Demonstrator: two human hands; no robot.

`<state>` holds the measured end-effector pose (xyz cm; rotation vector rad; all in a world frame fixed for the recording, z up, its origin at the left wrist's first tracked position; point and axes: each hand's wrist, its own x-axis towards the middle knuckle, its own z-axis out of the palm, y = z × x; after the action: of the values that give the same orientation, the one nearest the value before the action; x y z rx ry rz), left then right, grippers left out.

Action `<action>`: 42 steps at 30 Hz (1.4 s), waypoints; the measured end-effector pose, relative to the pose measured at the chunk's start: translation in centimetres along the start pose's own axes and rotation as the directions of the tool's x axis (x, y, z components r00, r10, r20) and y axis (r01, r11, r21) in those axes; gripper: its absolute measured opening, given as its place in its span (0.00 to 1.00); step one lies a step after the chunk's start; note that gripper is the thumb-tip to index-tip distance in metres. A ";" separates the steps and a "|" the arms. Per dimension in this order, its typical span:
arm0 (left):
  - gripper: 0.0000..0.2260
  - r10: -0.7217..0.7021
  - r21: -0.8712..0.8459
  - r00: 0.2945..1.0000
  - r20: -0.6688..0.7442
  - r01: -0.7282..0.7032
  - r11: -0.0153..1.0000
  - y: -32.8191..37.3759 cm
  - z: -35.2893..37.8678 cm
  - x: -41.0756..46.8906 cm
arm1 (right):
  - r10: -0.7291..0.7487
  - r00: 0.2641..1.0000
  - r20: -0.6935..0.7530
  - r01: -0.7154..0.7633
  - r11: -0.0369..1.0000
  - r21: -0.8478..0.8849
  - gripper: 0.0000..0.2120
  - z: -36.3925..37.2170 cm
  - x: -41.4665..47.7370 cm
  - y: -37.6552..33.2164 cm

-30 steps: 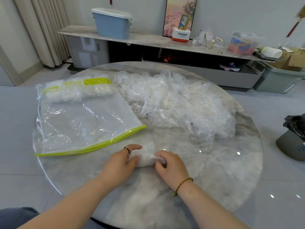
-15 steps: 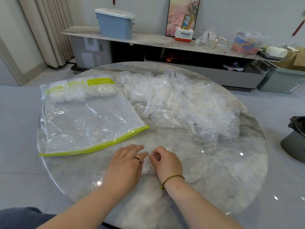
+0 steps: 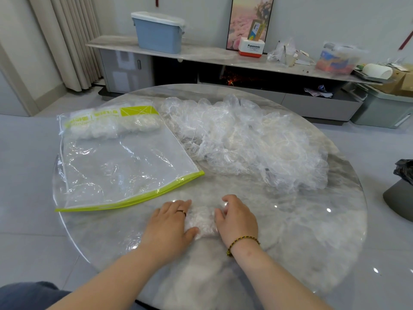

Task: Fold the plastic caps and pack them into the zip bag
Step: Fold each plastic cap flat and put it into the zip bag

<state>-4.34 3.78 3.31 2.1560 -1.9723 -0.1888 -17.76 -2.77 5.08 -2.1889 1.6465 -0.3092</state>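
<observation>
Both hands have pulled apart a bit since half a second ago, when they were bunched almost knuckle to knuckle, so now you can actually see the plastic cap (image 3: pixel 202 222) squashed into a small whitish wad between them. It sits on the table (image 3: pixel 312 231) just in front of the zip bag (image 3: pixel 125 162), a little past the green zipper edge on the near side.

The left hand (image 3: pixel 169 224) lies pretty flat with its fingers straight and pointing toward the zip bag, thumb pressed against the near corner of the wad. There's a ring (image 3: pixel 181 212) on one finger. The right hand (image 3: pixel 237 218) is more hunched, with its fingers curled over the wad's right edge and the thumb tucked in against it, so it's got hold of that side. A beaded bracelet (image 3: pixel 242 241) sits on that wrist.

The zip bag lies flat, mostly see-through and slack, with a row of folded caps (image 3: pixel 111 128) stuffed into its far end under the green label. Right of the zip bag, touching its long edge, is the big fluffy pile of loose caps (image 3: pixel 245 142). Way behind the zip bag, a blue lidded bin (image 3: pixel 158 33) sits on a low shelf.
</observation>
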 end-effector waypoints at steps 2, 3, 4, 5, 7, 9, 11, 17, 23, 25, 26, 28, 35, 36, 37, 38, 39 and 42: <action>0.25 -0.125 -0.242 0.986 0.108 0.148 0.959 -0.4 -1.0 0.8 | 0.019 0.999 0.034 -0.020 0.999 0.036 0.13 -0.5 -0.2 0.3; 0.22 -0.156 -0.315 0.979 0.128 0.189 0.930 -1.0 -1.2 1.1 | 0.011 0.998 0.062 -0.013 1.000 0.029 0.12 -0.7 -0.4 0.4; 0.20 -0.182 -0.341 0.971 0.158 0.226 0.913 -1.2 -1.5 1.0 | 0.000 0.995 0.095 -0.001 1.000 0.005 0.12 -0.8 -0.5 0.5; 0.18 -0.192 -0.310 0.962 0.195 0.246 0.918 -1.3 -1.7 1.0 | -0.007 0.992 0.128 0.009 1.000 -0.021 0.12 -1.1 -0.8 0.5; 0.16 -0.214 -0.217 0.948 0.237 0.266 0.939 -1.0 -1.5 0.9 | -0.009 0.984 0.177 0.019 0.998 -0.054 0.11 -1.5 -1.2 0.2; 0.10 -0.239 -0.197 0.940 0.242 0.289 0.937 -0.6 -1.6 0.7 | -0.003 0.981 0.194 0.008 1.000 -0.024 0.11 -1.5 -1.3 0.1; 0.05 -0.248 -0.258 0.948 0.200 0.295 0.920 -0.5 -1.8 0.5 | 0.024 0.984 0.176 -0.050 0.989 0.143 0.10 -1.5 -1.4 -0.1; 0.12 -0.409 -0.767 0.903 0.133 0.355 0.535 -0.1 -1.6 0.7 | 0.212 0.910 0.355 -0.413 0.526 0.744 0.22 -0.8 -0.8 -0.6; 0.12 -0.364 -0.875 0.923 0.128 0.278 0.396 1.0 -1.9 0.5 | 0.132 0.930 0.344 -0.366 0.432 0.824 0.08 1.0 -0.2 -1.4; 0.09 -0.353 -0.896 0.923 0.156 0.282 0.342 0.9 -2.7 0.3 | 0.172 0.940 0.293 -0.339 0.418 0.843 0.08 0.7 0.1 -1.7; 0.08 -0.361 -0.911 0.918 0.165 0.282 0.300 0.6 -3.3 0.2 | 0.194 0.943 0.270 -0.329 0.439 0.836 0.10 0.5 0.2 -1.9; 0.07 -0.422 -0.908 0.901 0.101 0.257 0.331 -0.7 -4.6 0.2 | 0.219 0.944 0.247 -0.326 0.497 0.804 0.13 0.5 0.6 -2.0; 0.16 -0.394 0.037 0.917 -0.058 0.396 0.917 -6.8 -5.6 -0.5 | 0.192 0.953 0.235 -0.304 0.581 0.755 0.16 1.1 1.4 -2.2; 0.17 -0.424 0.033 0.905 -0.032 0.425 0.905 -7.4 -5.6 -0.5 | 0.187 0.956 0.228 -0.295 0.593 0.750 0.15 1.2 1.4 -2.4; 0.17 -0.450 -0.003 0.893 -0.017 0.450 0.893 -7.9 -5.5 -0.4 | 0.177 0.959 0.223 -0.285 0.600 0.748 0.12 1.3 1.5 -2.5; 0.18 -0.466 -0.025 0.885 -0.001 0.466 0.884 -8.3 -5.5 -0.4 | 0.172 0.961 0.216 -0.276 0.606 0.746 0.10 1.4 1.5 -2.7; 0.17 -0.475 -0.038 0.880 0.004 0.474 0.879 -8.6 -5.5 -0.3 | 0.173 0.963 0.207 -0.269 0.607 0.747 0.11 1.5 1.5 -2.8; 0.15 -0.467 -0.049 0.884 -0.002 0.467 0.883 -9.8 -5.6 0.1 | 0.162 0.965 0.206 -0.262 0.604 0.753 0.14 1.8 1.6 -2.9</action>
<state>6.44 4.90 6.40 2.5556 -1.3854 -0.2904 -14.09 -3.36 4.62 -1.3035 1.3194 -0.6657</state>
